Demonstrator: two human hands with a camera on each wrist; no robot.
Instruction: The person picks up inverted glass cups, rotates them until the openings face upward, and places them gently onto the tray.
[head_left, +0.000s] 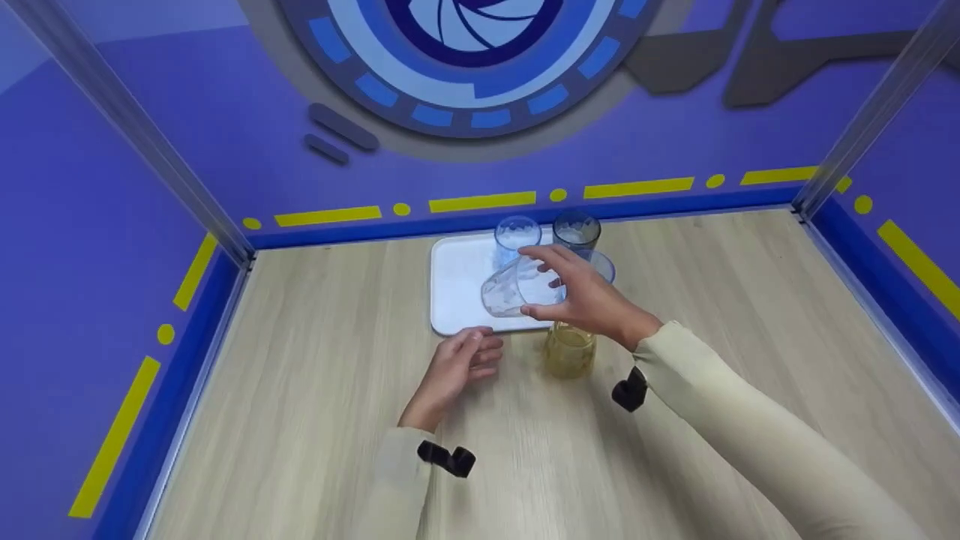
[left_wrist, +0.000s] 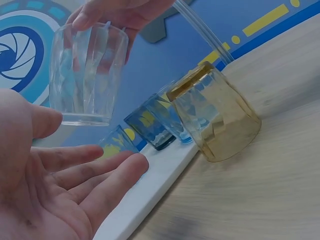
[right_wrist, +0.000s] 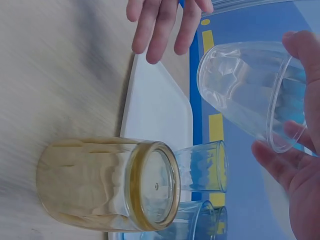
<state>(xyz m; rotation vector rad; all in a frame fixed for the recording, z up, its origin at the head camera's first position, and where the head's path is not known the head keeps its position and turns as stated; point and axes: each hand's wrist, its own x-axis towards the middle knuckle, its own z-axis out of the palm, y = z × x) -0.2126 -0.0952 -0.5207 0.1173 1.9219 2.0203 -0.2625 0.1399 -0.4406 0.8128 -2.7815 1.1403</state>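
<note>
My right hand (head_left: 559, 279) grips a clear ribbed glass (head_left: 513, 289) by its rim end and holds it tilted in the air over the white tray (head_left: 457, 300). In the right wrist view the clear glass (right_wrist: 245, 90) lies between thumb and fingers. My left hand (head_left: 469, 356) rests on the table at the tray's near edge, fingers relaxed and holding nothing; its palm (left_wrist: 60, 190) faces up under the clear glass (left_wrist: 87, 75). A yellow glass (head_left: 570, 351) stands upside down on the table just off the tray.
Three blue glasses stand at the tray's far side: a light one (head_left: 516, 234), a dark one (head_left: 576, 229) and one (head_left: 602, 264) partly behind my right hand. Purple walls with metal posts enclose the wooden table (head_left: 315, 390) at the left, back and right.
</note>
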